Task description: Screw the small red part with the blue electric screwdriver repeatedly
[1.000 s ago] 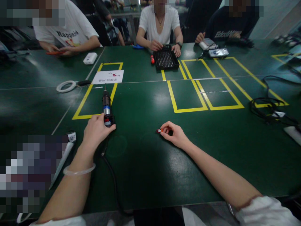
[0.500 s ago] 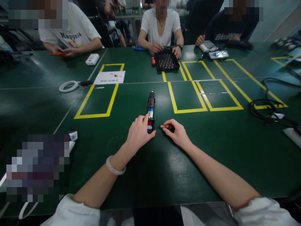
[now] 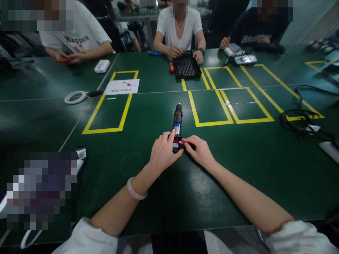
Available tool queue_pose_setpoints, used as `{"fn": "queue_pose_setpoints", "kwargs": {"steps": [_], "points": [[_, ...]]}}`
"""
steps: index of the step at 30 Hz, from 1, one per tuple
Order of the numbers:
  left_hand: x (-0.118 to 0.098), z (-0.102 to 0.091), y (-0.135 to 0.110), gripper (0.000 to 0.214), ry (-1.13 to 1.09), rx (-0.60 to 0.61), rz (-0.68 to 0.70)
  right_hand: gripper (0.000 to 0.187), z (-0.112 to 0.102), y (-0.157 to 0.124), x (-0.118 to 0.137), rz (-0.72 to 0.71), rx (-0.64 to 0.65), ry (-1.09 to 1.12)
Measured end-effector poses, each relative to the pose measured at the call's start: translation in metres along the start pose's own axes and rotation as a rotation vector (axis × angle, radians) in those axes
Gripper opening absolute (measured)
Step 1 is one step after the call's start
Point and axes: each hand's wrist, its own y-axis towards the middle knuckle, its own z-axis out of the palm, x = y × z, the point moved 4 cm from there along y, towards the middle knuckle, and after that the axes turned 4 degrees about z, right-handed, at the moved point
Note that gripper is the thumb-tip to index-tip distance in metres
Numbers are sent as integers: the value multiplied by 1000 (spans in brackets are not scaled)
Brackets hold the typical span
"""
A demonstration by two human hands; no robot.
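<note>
L hand [image 3: 163,150] grips tool [image 3: 178,118] mid-frame, long axis up-frame; R hand [image 3: 199,150] pinches orange pc [image 3: 183,141] at tool's rt.

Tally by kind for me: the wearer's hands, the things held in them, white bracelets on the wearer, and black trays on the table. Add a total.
Hands: 2 (left hand, right hand)
Held things: 2 (tool, small part)
Bracelets: 1 (white bracelet)
Trays: 1 (black tray)
Total: 6
</note>
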Motion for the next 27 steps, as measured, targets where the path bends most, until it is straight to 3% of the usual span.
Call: {"fn": "queue_pose_setpoints", "kwargs": {"steps": [10, 14, 17, 22, 27], "points": [[-6, -1, 14, 69, 87, -7, -71, 33, 2, -2, -2, -23, 2, 38], [-3, -4, 10, 68, 118, -16, -43, 49, 2, -1, -3, -28, -6, 148], [5, -8, 2, 67, 153, -2, -30, 51, 2, -1, -5, -17, 5, 189], [38, -20, -14, 66, 251, 51, -74, 49, 2, -1, -6, -3, 41, 197], [98, -34, -29, 68, 353, 106, -192, 45, 2, -1, -5, -2, 52, 209]]}}
